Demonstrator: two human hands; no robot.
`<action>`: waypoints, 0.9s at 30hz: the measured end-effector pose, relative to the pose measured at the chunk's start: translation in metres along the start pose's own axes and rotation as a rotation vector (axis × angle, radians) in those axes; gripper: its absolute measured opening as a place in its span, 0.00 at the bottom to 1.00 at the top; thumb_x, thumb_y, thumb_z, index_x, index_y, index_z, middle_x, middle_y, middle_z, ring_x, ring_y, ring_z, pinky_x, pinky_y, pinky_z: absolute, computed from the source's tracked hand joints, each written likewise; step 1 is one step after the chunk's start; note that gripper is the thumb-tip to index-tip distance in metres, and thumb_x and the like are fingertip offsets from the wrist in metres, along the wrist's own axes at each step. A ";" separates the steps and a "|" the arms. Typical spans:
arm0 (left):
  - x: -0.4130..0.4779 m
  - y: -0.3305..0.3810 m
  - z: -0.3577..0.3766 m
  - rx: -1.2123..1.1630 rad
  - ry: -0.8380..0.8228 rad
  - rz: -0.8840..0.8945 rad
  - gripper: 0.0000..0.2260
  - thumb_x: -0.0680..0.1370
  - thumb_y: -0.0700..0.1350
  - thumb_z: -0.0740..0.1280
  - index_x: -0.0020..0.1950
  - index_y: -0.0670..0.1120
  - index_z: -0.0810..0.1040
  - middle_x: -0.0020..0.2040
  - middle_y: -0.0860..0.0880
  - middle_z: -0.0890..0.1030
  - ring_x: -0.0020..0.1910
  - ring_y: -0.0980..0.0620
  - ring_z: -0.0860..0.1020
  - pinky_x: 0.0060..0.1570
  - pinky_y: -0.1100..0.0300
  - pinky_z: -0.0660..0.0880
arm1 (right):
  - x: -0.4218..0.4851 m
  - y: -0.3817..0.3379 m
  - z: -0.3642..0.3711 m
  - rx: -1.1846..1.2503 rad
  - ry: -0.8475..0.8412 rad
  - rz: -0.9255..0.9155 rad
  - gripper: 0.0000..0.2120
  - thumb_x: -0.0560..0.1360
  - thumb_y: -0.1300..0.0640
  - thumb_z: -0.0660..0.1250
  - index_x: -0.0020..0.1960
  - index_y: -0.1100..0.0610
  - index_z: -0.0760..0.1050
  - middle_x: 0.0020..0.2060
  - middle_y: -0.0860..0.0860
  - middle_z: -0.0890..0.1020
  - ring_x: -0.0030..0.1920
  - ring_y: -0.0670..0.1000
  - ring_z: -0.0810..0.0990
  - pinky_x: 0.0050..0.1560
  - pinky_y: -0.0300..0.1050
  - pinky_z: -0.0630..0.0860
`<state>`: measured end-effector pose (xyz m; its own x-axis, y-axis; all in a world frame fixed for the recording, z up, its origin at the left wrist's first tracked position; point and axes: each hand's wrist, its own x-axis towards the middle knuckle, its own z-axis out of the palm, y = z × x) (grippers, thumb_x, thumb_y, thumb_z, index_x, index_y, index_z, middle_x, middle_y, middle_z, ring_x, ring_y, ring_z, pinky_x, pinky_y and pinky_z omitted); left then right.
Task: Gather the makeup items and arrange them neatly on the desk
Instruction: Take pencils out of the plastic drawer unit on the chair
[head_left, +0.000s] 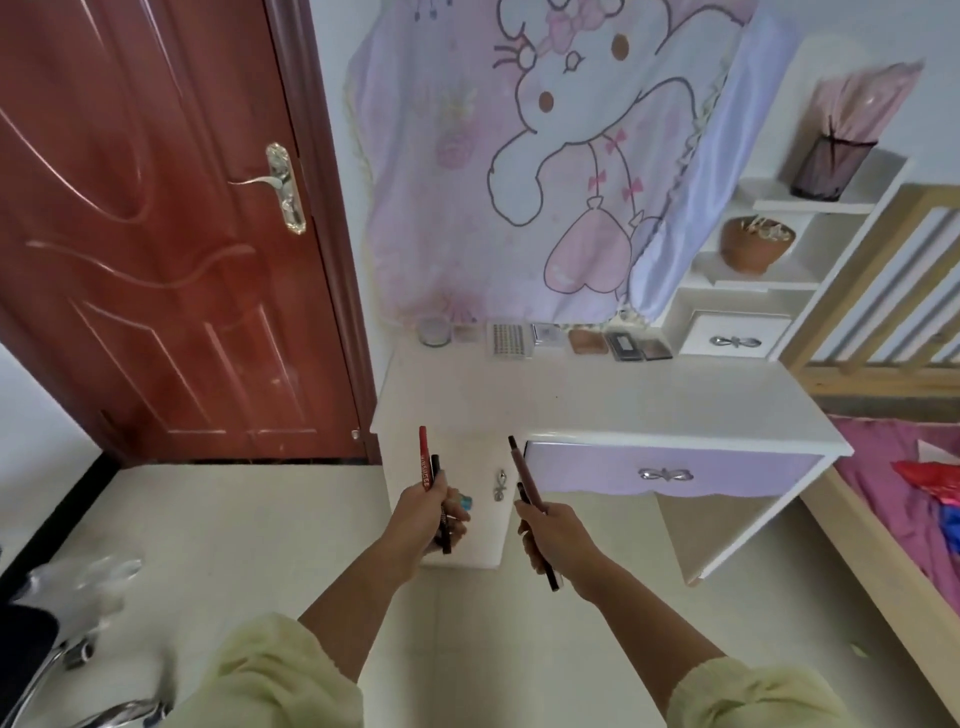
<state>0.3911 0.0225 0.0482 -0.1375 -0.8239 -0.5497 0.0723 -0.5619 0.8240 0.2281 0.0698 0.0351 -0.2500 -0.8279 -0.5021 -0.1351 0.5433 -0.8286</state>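
My left hand (427, 514) grips a red makeup pencil (424, 457) and a dark pencil (435, 463) together with a small teal item (466, 503), held in front of the white desk (597, 405). My right hand (550, 535) grips a long brown pencil (519, 464) and a second dark one (521, 491), both pointing up toward the desk's front edge. Along the back of the desk lies a row of makeup items: a round glass jar (434, 331), a sticker sheet (511, 339), a pink compact (588, 342) and dark palettes (640, 345).
A red-brown door (171, 234) stands to the left. The desk has a lilac drawer (670, 472) and side shelves holding a brown bowl (756, 244) and a dark pen cup (830, 166). A bed (904, 499) lies on the right, a chair base (78, 649) bottom left.
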 end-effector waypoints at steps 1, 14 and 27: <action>0.015 0.006 0.000 0.016 0.021 -0.009 0.15 0.83 0.52 0.57 0.45 0.41 0.72 0.33 0.44 0.76 0.27 0.51 0.72 0.23 0.63 0.71 | 0.014 -0.005 0.001 0.004 0.010 0.019 0.16 0.80 0.53 0.61 0.36 0.60 0.72 0.27 0.53 0.73 0.22 0.48 0.69 0.25 0.39 0.68; 0.242 0.081 0.016 0.437 0.177 0.091 0.20 0.83 0.55 0.54 0.42 0.44 0.76 0.41 0.50 0.75 0.39 0.57 0.72 0.36 0.64 0.65 | 0.231 -0.095 -0.007 -0.093 0.129 0.060 0.15 0.80 0.54 0.61 0.37 0.58 0.74 0.29 0.48 0.73 0.29 0.47 0.71 0.31 0.39 0.65; 0.380 0.108 0.012 0.634 0.079 -0.049 0.21 0.82 0.56 0.57 0.41 0.45 0.80 0.33 0.50 0.77 0.31 0.54 0.74 0.34 0.62 0.69 | 0.380 -0.132 0.038 -0.285 -0.098 0.169 0.11 0.81 0.51 0.58 0.48 0.55 0.76 0.33 0.47 0.76 0.32 0.45 0.74 0.30 0.36 0.68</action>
<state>0.3350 -0.3505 -0.0705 -0.0504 -0.8148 -0.5775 -0.5339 -0.4667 0.7051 0.1877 -0.3218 -0.0561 -0.2008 -0.7246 -0.6593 -0.3655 0.6798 -0.6358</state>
